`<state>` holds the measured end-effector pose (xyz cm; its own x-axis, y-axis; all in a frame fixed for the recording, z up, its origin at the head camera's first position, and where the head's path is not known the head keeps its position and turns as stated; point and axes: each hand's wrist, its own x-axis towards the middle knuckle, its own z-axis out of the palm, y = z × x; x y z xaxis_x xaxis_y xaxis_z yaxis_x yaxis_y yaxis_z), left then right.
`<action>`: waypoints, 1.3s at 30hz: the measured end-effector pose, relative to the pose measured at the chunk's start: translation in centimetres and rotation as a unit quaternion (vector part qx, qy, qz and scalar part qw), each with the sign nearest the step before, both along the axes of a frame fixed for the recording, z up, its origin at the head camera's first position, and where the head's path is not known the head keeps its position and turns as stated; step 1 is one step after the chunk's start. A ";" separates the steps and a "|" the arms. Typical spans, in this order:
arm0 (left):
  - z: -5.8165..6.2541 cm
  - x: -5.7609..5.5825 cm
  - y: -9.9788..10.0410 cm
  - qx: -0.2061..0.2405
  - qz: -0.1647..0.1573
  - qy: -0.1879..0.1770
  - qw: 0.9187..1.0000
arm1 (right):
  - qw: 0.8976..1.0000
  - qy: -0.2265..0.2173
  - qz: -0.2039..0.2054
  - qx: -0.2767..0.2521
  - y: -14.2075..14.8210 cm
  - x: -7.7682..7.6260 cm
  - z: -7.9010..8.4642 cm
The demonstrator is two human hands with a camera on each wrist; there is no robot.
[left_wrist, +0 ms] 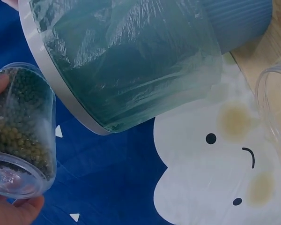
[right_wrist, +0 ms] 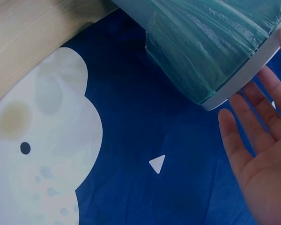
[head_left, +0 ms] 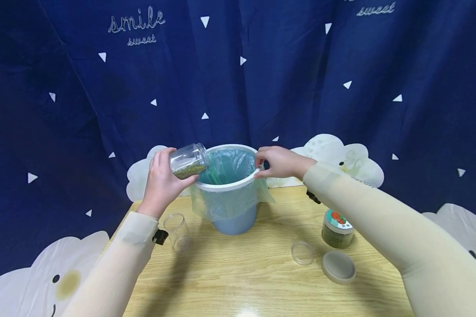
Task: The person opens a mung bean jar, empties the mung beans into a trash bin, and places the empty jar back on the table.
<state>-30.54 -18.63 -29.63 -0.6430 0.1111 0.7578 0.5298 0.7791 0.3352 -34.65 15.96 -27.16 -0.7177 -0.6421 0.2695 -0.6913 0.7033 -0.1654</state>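
My left hand [head_left: 160, 181] grips a clear plastic jar [head_left: 186, 154] tipped on its side, mouth toward the trash can [head_left: 235, 225]. Small green beans [left_wrist: 14, 138], probably mung beans, lie along the jar's lower side. The jar's mouth is right at the left of the can's white rim [left_wrist: 61, 91]. A thin green trash bag [head_left: 228, 204] lines the can and hangs over its outside. On the far side of the opening, my right hand [head_left: 282, 162] pinches the rim between thumb and fingers. Its fingers [right_wrist: 246, 119] reach along the white rim in the right wrist view.
An open clear jar [head_left: 177, 233] stands on the wooden table [head_left: 222, 281] at the left. To the right are a jar with a printed lid [head_left: 337, 229], a clear ring-like lid [head_left: 302, 253] and a greyish round lid [head_left: 339, 267]. A blue curtain [head_left: 222, 79] hangs behind.
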 end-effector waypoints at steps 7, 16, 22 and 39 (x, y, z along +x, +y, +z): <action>0.0 0.0 0.2 0.007 -0.005 -0.017 1.000 | 1.000 0.001 0.001 -0.003 0.1 0.0 -0.1; 0.1 0.2 0.4 0.009 -0.010 -0.021 1.000 | 1.000 0.002 0.005 -0.004 0.1 -0.1 -0.1; 0.0 0.2 0.3 0.012 -0.020 -0.020 1.000 | 1.000 0.002 0.004 -0.004 0.2 -0.2 -0.2; -0.2 -0.1 0.5 0.061 -0.005 -0.045 0.997 | 1.000 -0.005 -0.002 0.000 0.2 -0.2 -0.3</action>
<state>-30.68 -18.17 -29.80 -0.7082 0.0282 0.7054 0.5005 0.7248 0.4734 -34.88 16.19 -27.42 -0.7231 -0.6392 0.2619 -0.6867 0.7061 -0.1726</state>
